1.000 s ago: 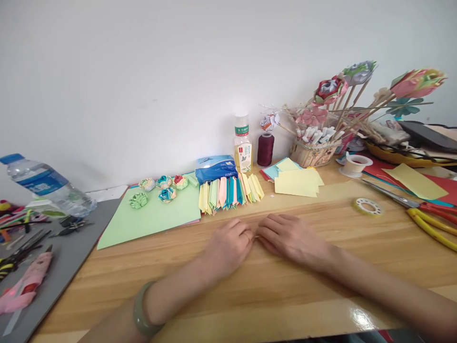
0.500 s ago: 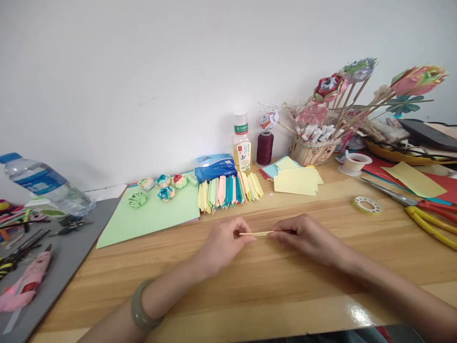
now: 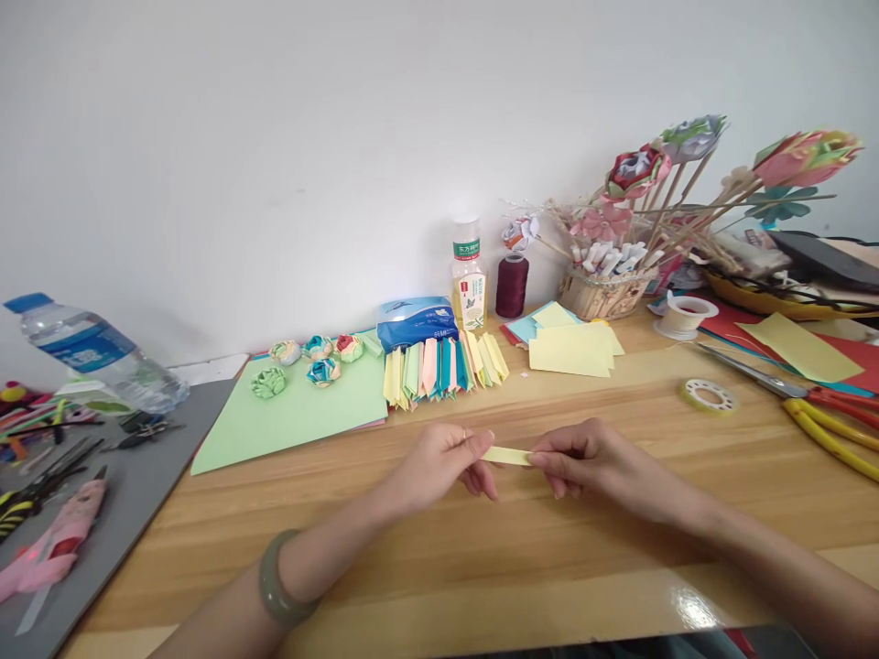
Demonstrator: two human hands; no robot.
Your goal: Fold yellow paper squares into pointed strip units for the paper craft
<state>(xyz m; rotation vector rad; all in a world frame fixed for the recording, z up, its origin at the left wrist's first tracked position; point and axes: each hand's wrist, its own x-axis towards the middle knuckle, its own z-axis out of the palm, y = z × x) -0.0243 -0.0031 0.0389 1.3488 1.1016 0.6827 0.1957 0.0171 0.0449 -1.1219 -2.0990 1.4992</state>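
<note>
A narrow folded yellow paper strip [image 3: 508,456] spans the gap between both hands, above the wooden table [image 3: 439,567]. My left hand [image 3: 446,462] pinches its left end between thumb and fingers, with the lower fingers curled beneath. At the right end, my right hand [image 3: 583,459] grips the strip with thumb and forefinger. Behind the hands stands a row of folded coloured paper pieces [image 3: 443,368], against a blue tissue pack [image 3: 417,322]. Yellow paper rectangles [image 3: 569,350] lie to the right of that row.
Several paper rosettes [image 3: 322,371] rest on green sheets [image 3: 295,412]. At right are a tape roll [image 3: 709,395], scissors [image 3: 824,426], a white spool [image 3: 685,316] and a basket [image 3: 604,291] of paper flowers. A water bottle [image 3: 96,352] and pink glue gun [image 3: 61,540] are at left.
The yellow strip has turned so its flat face shows. My left thumb has moved up onto the strip, and the fingers of both hands now show below it. The view has shifted slightly.
</note>
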